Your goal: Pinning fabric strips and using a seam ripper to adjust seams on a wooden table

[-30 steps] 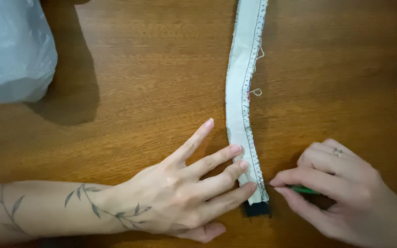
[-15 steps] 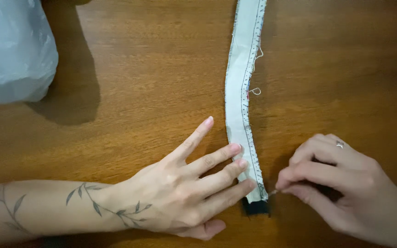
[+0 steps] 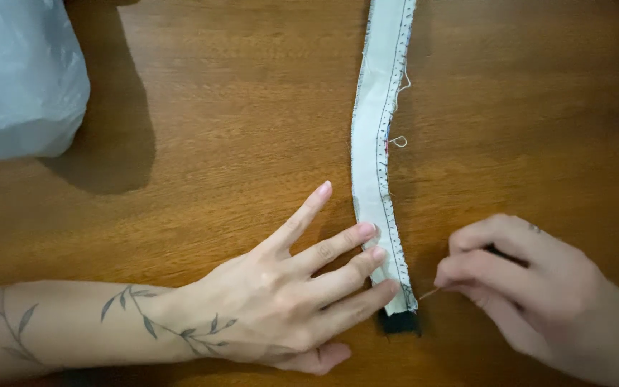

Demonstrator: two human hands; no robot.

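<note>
My left hand [image 3: 281, 304] lies flat, grip released, fingers pinning a pale stitched fabric strip [image 3: 377, 172] to the wooden table [image 3: 216, 143] so it stays put, while my right hand [image 3: 531, 287] pinches a thin needle-like tool [image 3: 430, 292] at the strip's lower edge.

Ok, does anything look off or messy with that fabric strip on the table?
Slightly. The fabric strip bows sideways rather than lying straight, and loose thread ends curl off its right edge. The left hand pins its lower end flat; the right hand pinches a thin tool beside it. Nothing spilled.
</note>
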